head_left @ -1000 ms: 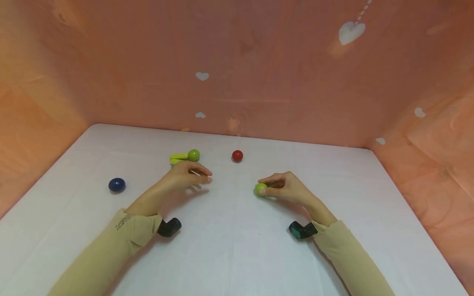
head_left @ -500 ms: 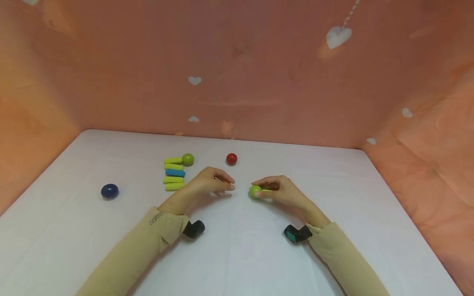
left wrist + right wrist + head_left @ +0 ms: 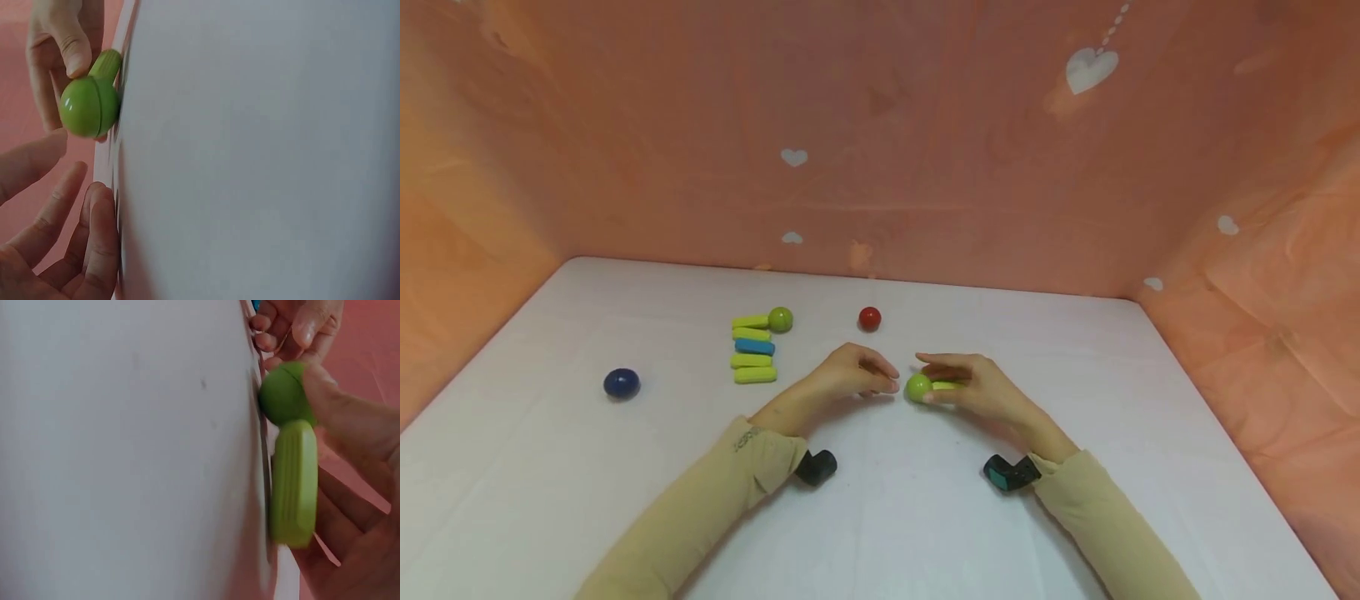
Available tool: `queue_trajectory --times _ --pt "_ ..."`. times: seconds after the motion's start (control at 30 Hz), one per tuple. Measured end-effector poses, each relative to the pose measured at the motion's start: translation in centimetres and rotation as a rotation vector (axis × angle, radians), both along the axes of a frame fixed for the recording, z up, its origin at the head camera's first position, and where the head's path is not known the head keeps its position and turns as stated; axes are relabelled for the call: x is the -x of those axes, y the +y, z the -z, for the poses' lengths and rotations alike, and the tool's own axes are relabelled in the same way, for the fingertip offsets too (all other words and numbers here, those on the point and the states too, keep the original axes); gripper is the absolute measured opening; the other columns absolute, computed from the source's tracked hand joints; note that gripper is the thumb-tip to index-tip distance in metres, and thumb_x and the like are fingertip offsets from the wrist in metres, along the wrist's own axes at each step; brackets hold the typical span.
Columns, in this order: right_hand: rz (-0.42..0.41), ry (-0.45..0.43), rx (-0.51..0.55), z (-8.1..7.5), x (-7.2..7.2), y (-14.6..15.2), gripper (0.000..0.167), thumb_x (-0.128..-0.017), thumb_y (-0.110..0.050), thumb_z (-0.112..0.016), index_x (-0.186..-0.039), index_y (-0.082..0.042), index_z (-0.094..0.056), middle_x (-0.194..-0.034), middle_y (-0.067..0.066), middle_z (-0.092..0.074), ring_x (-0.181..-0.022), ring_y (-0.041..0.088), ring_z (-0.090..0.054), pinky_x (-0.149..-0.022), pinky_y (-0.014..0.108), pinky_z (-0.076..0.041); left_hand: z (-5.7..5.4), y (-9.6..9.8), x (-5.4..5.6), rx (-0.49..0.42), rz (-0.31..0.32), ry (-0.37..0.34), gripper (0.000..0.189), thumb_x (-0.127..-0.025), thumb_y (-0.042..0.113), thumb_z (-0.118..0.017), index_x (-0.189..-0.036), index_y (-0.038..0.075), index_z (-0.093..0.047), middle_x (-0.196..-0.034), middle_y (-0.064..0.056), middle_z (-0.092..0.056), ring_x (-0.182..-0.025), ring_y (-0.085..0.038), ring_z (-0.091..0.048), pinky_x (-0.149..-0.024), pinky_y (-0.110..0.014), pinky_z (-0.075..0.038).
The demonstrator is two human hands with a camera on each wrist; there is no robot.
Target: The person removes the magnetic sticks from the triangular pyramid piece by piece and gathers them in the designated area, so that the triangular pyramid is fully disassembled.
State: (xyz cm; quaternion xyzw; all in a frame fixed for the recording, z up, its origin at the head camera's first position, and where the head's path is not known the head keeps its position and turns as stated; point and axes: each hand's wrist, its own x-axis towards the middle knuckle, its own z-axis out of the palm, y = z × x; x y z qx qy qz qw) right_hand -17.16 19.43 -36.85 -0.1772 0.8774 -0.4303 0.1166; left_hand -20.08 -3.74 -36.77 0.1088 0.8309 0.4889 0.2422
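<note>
A green ball point(image 3: 919, 387) with a seam round it sits at the end of a ribbed yellow-green rod point(image 3: 294, 484), close to the white tabletop. My right hand point(image 3: 981, 385) is around them from the right. Its thumb is at the ball, while the index finger is raised apart above it. My left hand point(image 3: 857, 371) holds nothing, and its relaxed fingertips point(image 3: 75, 172) point toward the ball from a short way to the left. In the right wrist view, the left hand point(image 3: 306, 325) shows just beyond the ball.
Left of the hands lie several yellow-green rods point(image 3: 755, 376) and a blue rod point(image 3: 755, 347) in a column. A second green ball point(image 3: 780, 319) touches the top rod. A red ball point(image 3: 870, 318) lies at the back, a dark blue ball point(image 3: 622, 383) far left. Orange cloth point(image 3: 880, 150) hangs behind.
My left hand has moved right, away from the column of rods, toward the green ball. My right index finger has lifted off the ball, which stays about where it was.
</note>
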Motion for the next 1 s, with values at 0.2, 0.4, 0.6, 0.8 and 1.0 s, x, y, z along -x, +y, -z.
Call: queue_trajectory --times 0.2,0.4,0.6,0.8,1.0 --pt "-0.026 0.043 -0.014 0.2 0.1 1.5 0.053 -0.08 -0.017 -0.078 -0.128 -0.008 -0.061 -0.122 0.008 -0.066 -0.115 0.024 -0.061 -0.101 0.044 -0.045 0.0 1.0 -0.1 -0.024 0.013 -0.013 0.031 -0.081 0.017 -0.076 -0.109 0.006 -0.069 -0.094 -0.005 -0.071 -0.071 -0.011 -0.057 -0.061 -0.02 -0.045" --pt "-0.016 0.029 -0.022 0.5 0.2 2.2 0.046 -0.081 -0.018 -0.077 -0.124 -0.008 -0.064 -0.121 0.007 -0.067 -0.114 0.023 -0.06 -0.099 0.039 -0.046 0.4 1.6 -0.1 -0.072 0.004 -0.004 0.035 -0.078 0.013 -0.077 -0.111 0.004 -0.068 -0.098 -0.007 -0.071 -0.069 -0.009 -0.057 -0.059 -0.02 -0.046" --pt "-0.014 0.0 -0.013 0.8 0.4 2.3 0.039 -0.084 -0.017 -0.074 -0.121 -0.006 -0.065 -0.119 0.01 -0.067 -0.111 0.024 -0.061 -0.098 0.039 -0.046 0.5 2.4 -0.2 -0.07 0.001 0.006 0.036 -0.077 0.012 -0.079 -0.111 0.005 -0.069 -0.101 -0.008 -0.071 -0.073 -0.01 -0.058 -0.06 -0.02 -0.048" --pt "-0.015 -0.023 -0.03 0.9 0.5 2.4 0.036 -0.085 -0.02 -0.073 -0.119 -0.009 -0.066 -0.116 0.006 -0.067 -0.109 0.019 -0.06 -0.095 0.034 -0.046 0.4 2.7 -0.4 -0.074 0.015 0.023 0.035 -0.076 0.011 -0.079 -0.109 0.004 -0.07 -0.099 -0.008 -0.07 -0.074 -0.011 -0.058 -0.062 -0.02 -0.048" --pt "-0.005 -0.033 -0.051 1.0 0.6 2.5 0.024 -0.088 -0.021 -0.07 -0.109 -0.01 -0.069 -0.106 0.004 -0.068 -0.099 0.015 -0.06 -0.089 0.031 -0.047 0.5 2.8 -0.3 -0.084 0.024 0.025 0.033 -0.075 0.012 -0.08 -0.107 0.005 -0.071 -0.095 -0.006 -0.069 -0.073 -0.011 -0.056 -0.063 -0.02 -0.048"
